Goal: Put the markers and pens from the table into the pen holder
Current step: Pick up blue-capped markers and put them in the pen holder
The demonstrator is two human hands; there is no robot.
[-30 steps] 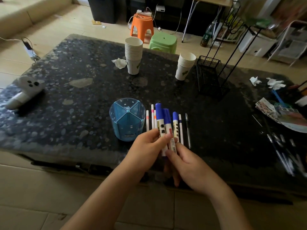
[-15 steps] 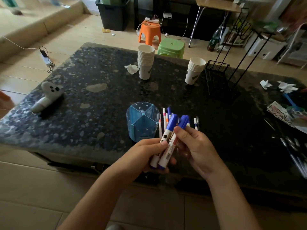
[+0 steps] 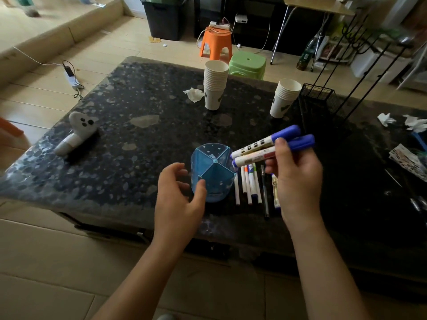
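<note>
A translucent blue pen holder [image 3: 211, 172] with several wedge compartments stands near the table's front edge. My right hand [image 3: 294, 179] grips two white markers with blue caps [image 3: 261, 150], held nearly level, their bottom ends over the holder's right rim. My left hand [image 3: 176, 199] is open with curled fingers, its thumb against the holder's left wall. Several thin pens and markers [image 3: 250, 183] lie in a row on the table just right of the holder, partly hidden by my right hand.
On the dark speckled table [image 3: 138, 139] are two stacks of paper cups [image 3: 215, 85] [image 3: 285, 98], a black wire basket [image 3: 317, 102], a white ghost-shaped toy [image 3: 77, 132], crumpled tissues [image 3: 194, 94] and papers at the right edge. Orange and green stools stand behind.
My right hand took the two blue-capped markers and raised them to the holder's rim. My left hand let go of them and moved to the holder's left side.
</note>
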